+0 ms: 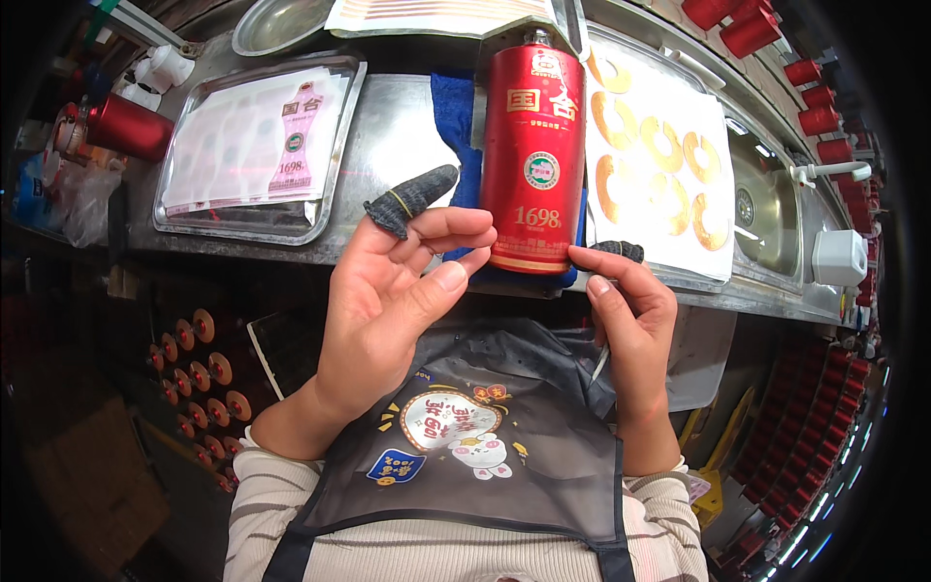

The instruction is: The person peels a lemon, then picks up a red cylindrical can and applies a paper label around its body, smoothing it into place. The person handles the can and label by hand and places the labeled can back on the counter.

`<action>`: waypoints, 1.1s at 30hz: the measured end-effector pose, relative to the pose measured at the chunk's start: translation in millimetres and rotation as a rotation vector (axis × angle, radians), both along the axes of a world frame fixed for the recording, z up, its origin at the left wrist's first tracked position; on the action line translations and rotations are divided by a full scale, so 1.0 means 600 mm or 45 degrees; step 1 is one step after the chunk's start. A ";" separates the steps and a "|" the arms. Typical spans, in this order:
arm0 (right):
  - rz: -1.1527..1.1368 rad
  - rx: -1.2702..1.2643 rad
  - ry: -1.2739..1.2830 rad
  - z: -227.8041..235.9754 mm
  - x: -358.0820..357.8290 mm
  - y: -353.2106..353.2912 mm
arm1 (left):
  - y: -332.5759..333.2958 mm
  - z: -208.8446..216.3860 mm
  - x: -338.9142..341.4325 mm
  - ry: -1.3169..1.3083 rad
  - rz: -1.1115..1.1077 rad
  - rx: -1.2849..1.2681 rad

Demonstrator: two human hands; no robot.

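Observation:
A red bottle point(533, 116) with gold and white printing lies on a blue cloth point(452, 112) at the table's front edge, its neck pointing away from me. My left hand point(402, 276) is open at the bottle's lower left, palm partly turned up; whether its fingertips touch the bottle I cannot tell. A dark knitted finger cot point(412, 201) covers its index finger. My right hand point(630, 315) is closed around a thin white stick point(600, 365). One of its fingertips meets the bottle's lower right edge. Another dark finger cot point(621, 251) shows behind that finger.
Left of the bottle, a metal tray point(330, 194) carries printed pink decal sheets point(257, 145). To the right lies a white sheet with gold ring shapes point(664, 145), beside a sink point(766, 209). Red bottles point(131, 126) stand around; a metal bowl point(276, 24) sits at the back.

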State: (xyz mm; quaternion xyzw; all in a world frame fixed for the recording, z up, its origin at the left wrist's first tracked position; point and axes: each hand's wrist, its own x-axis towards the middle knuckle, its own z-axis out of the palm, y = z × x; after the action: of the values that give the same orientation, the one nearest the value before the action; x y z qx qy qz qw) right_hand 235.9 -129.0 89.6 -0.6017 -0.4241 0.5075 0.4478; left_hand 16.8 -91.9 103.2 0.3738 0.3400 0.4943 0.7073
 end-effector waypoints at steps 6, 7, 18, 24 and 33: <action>-0.058 -0.032 0.082 -0.009 -0.001 0.001 | 0.000 0.008 -0.001 -0.022 -0.046 -0.022; -0.072 -0.033 0.089 -0.011 -0.002 0.002 | 0.000 0.008 -0.001 -0.021 -0.048 -0.020; -0.041 -0.029 0.178 -0.011 -0.005 0.008 | 0.005 0.010 -0.002 -0.055 -0.052 -0.036; -0.033 -0.001 0.139 -0.013 -0.007 0.007 | 0.004 0.009 -0.003 -0.053 -0.063 -0.042; -0.034 0.011 0.211 -0.018 -0.005 0.008 | 0.007 0.017 -0.001 -0.039 -0.056 -0.023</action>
State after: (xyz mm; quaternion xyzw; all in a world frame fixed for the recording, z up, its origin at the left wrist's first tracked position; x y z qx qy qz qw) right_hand 232.7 -124.2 78.7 -0.5611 -0.3798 0.5478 0.4907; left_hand 16.1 -88.0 113.2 0.3674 0.3253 0.4811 0.7265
